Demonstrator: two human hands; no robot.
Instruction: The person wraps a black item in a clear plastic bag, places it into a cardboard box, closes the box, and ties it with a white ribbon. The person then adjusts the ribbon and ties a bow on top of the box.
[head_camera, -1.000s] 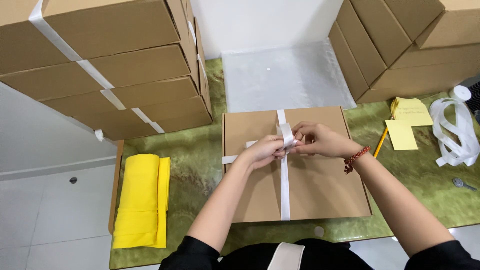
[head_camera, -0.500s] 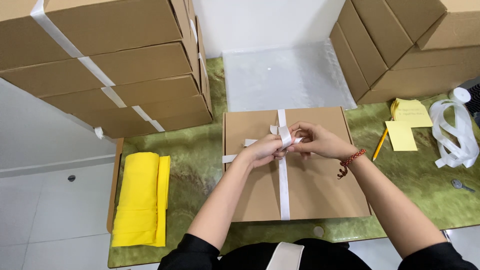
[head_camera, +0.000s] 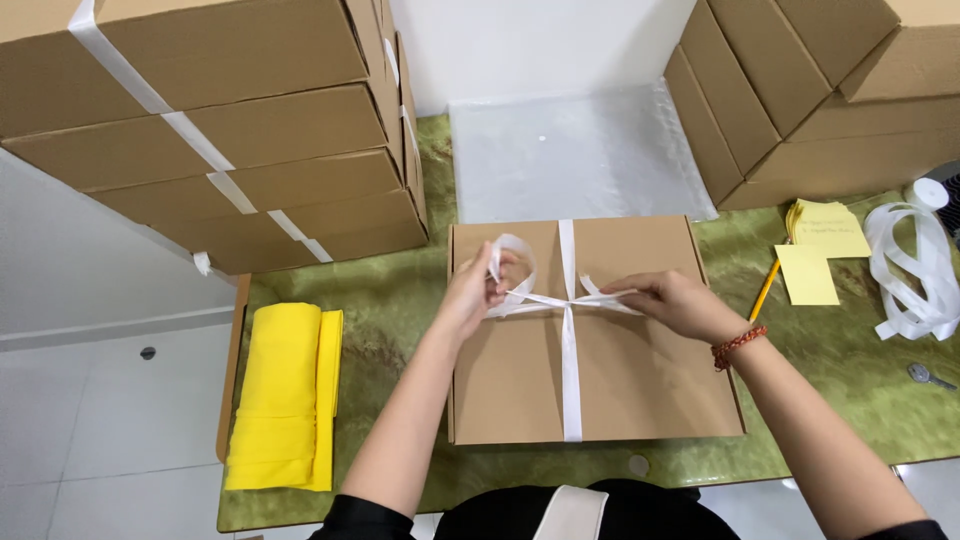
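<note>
Head view shows the left hand (head_camera: 478, 290) and right hand (head_camera: 672, 300), fingers pinched on white ribbon (head_camera: 570, 330) ends, seemingly tightening a knot atop the cardboard box (head_camera: 640, 380) at 6 o'clock, calling for an even outward pull.

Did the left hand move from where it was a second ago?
Yes. The left hand slid left, away from the ribbon running down the box, pulling a loop out. It was touching the right hand before.
</note>
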